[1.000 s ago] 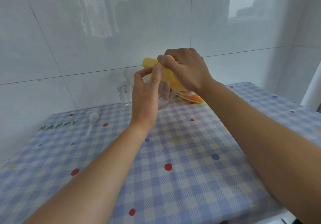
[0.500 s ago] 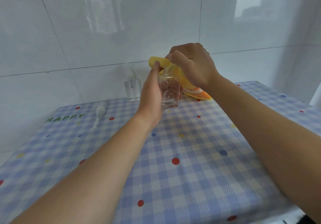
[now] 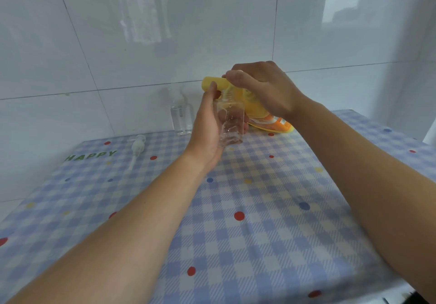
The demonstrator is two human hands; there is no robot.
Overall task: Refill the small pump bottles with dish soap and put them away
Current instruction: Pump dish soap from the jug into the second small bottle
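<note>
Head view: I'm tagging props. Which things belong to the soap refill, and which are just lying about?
In the job: left hand, clear small bottle, right hand, yellow dish soap bottle, second pump bottle, loose pump head.
Lying about: checked tablecloth only.

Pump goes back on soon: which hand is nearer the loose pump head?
Left. The left hand sits right of the pump head; the right hand is farther right, on the yellow bottle.
</note>
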